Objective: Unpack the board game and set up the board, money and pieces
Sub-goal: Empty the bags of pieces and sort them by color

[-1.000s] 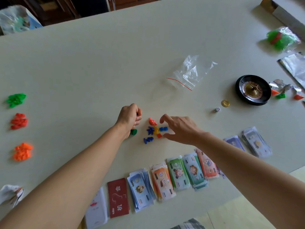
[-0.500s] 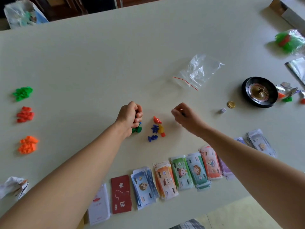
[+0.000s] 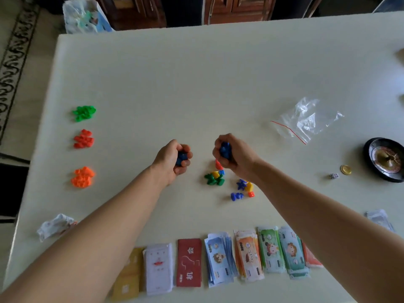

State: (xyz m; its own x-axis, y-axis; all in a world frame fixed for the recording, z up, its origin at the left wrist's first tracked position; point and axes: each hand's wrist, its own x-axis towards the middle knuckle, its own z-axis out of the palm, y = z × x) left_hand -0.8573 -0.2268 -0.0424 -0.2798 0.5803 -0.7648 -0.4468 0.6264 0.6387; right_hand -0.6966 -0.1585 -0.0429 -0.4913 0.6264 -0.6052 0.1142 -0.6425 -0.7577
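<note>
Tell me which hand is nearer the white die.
Right. The right hand is left of the die; the left hand is farther left, past the right hand.

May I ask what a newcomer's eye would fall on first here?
In the middle, the left hand and right hand each grip blue pieces by a mixed heap. At far left sit a green pile, a red pile and an orange pile; banknote stacks line the near edge.

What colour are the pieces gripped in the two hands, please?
Blue: left hand and right hand grip blue pieces; head view.
</note>
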